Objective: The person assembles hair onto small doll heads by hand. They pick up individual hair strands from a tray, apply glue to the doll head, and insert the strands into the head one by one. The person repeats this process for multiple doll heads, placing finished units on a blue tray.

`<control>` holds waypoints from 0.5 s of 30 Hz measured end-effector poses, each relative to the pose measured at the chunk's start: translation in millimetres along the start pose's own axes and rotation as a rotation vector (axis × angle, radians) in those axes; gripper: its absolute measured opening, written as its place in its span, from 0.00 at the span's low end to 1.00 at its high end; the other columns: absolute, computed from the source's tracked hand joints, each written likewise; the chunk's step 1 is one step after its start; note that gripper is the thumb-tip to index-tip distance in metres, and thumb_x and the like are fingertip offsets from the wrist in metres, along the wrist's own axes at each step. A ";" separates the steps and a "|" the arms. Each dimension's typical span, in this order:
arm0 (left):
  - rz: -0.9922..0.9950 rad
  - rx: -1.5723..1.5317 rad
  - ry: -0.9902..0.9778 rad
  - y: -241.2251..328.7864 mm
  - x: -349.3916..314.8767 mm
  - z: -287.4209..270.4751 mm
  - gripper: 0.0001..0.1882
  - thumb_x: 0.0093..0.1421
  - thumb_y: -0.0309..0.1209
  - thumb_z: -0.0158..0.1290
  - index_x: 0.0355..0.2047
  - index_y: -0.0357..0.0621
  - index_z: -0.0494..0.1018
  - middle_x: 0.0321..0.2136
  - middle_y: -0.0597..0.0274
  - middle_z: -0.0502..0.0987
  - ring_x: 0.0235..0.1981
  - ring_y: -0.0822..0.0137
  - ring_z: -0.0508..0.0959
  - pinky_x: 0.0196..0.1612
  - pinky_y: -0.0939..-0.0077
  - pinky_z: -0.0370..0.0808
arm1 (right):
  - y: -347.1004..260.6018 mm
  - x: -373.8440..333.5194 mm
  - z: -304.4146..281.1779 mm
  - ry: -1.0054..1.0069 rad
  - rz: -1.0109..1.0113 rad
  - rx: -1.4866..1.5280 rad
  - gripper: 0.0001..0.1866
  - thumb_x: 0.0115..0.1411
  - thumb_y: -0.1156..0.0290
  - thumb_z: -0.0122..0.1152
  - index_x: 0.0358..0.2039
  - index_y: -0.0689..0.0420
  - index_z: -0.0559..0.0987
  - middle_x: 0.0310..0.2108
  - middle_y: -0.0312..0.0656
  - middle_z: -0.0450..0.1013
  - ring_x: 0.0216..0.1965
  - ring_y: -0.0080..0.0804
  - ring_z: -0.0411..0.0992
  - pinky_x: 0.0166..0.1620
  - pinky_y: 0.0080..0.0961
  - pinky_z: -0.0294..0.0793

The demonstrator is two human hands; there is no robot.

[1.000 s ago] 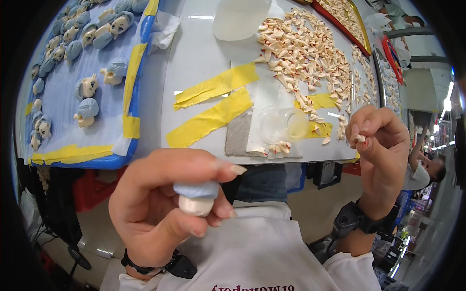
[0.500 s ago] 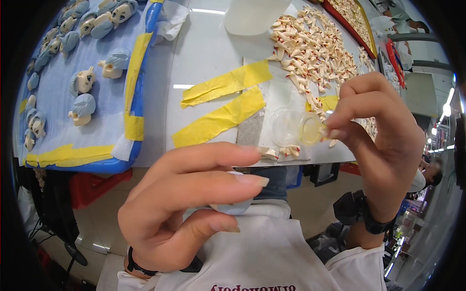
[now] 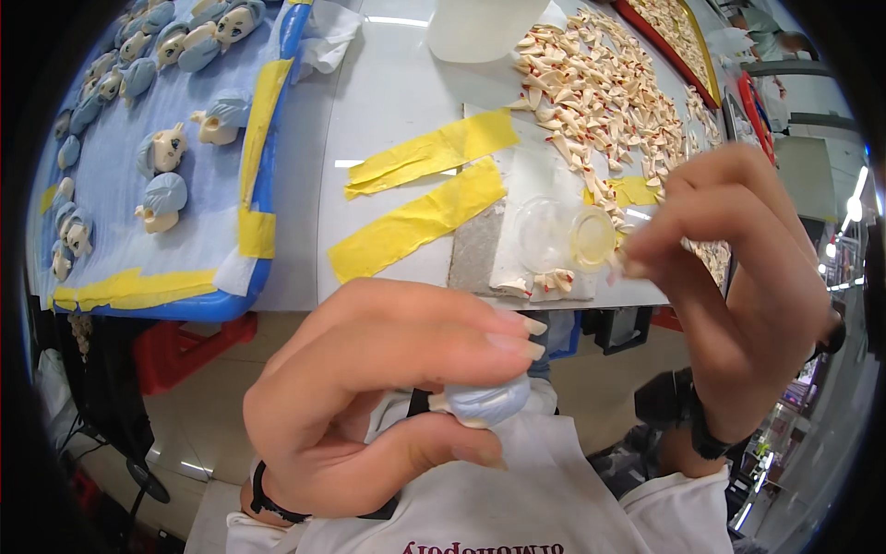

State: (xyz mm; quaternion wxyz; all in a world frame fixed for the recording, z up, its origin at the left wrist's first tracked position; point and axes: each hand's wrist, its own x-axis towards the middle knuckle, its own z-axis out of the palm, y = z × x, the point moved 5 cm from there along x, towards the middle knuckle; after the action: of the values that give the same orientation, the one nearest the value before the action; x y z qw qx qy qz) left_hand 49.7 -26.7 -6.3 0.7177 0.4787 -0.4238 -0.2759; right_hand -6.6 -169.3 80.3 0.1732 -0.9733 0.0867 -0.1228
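Between the thumb and fingers of my left hand (image 3: 323, 392) is a small doll head (image 3: 487, 403) with light blue hair, held just off the near table edge. My right hand (image 3: 743, 245) pinches a small pale piece (image 3: 614, 268), blurred, right beside a clear shallow cup (image 3: 592, 238) with a yellowish rim. Next to that cup stands another clear round container (image 3: 543, 233). Several cream pieces with red tips (image 3: 554, 281) lie on the board (image 3: 475, 247) in front of them.
A blue tray (image 3: 208, 308) on the left holds several blue-haired doll heads (image 3: 164, 148) on cloth. Yellow tape strips (image 3: 420, 217) cross the white table. A large pile of cream, red-tipped pieces (image 3: 600, 88) spreads at right, near a red-and-yellow tray (image 3: 709, 88) and a white translucent container (image 3: 480, 28).
My left hand has moved to the right and turned, bringing the doll head into clearer view. My right hand has shifted slightly right and down, drawing the small piece back from the cup.
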 end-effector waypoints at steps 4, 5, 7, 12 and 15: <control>-0.044 0.020 0.045 0.6 -1.3 4.5 0.21 0.45 0.29 0.62 0.37 0.35 0.65 0.35 0.48 0.67 0.27 0.62 0.76 0.28 0.80 0.75 | 2.0 -19.7 -4.1 -0.029 0.184 0.456 0.10 0.37 0.77 0.66 0.20 0.56 0.72 0.22 0.36 0.62 0.22 0.23 0.59 0.26 0.15 0.56; -0.033 0.027 0.048 0.9 -0.8 6.3 0.22 0.45 0.29 0.62 0.37 0.35 0.66 0.34 0.49 0.67 0.27 0.62 0.76 0.28 0.80 0.75 | -0.5 -25.1 -3.8 -0.072 0.110 0.439 0.10 0.37 0.77 0.66 0.20 0.55 0.72 0.22 0.36 0.62 0.21 0.22 0.59 0.26 0.15 0.56; -0.008 0.046 0.049 2.9 -1.1 9.9 0.22 0.43 0.30 0.63 0.36 0.35 0.66 0.34 0.50 0.67 0.27 0.62 0.76 0.28 0.80 0.75 | -5.9 -32.6 5.3 -0.004 0.042 0.547 0.10 0.39 0.76 0.66 0.21 0.54 0.72 0.22 0.36 0.62 0.21 0.21 0.60 0.26 0.14 0.56; -0.011 0.160 0.038 6.4 -1.4 14.9 0.23 0.41 0.33 0.65 0.33 0.33 0.69 0.32 0.51 0.68 0.28 0.66 0.73 0.29 0.80 0.73 | -7.9 -40.5 16.6 -0.003 -0.024 0.587 0.11 0.40 0.80 0.64 0.23 0.53 0.72 0.22 0.36 0.63 0.22 0.22 0.60 0.26 0.14 0.57; 0.042 0.336 -0.003 14.0 -2.9 15.5 0.23 0.41 0.35 0.65 0.32 0.31 0.70 0.31 0.51 0.69 0.27 0.68 0.71 0.29 0.80 0.72 | -15.9 -49.7 17.1 0.087 -0.002 0.482 0.13 0.39 0.84 0.61 0.24 0.53 0.71 0.21 0.36 0.63 0.22 0.23 0.60 0.26 0.15 0.58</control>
State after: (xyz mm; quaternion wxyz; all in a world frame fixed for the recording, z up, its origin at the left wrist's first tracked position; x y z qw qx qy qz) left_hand 34.7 -26.0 8.4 0.6323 0.5827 -0.4750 -0.1871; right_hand -47.3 -138.8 60.0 0.3963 -0.8978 0.0613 -0.1820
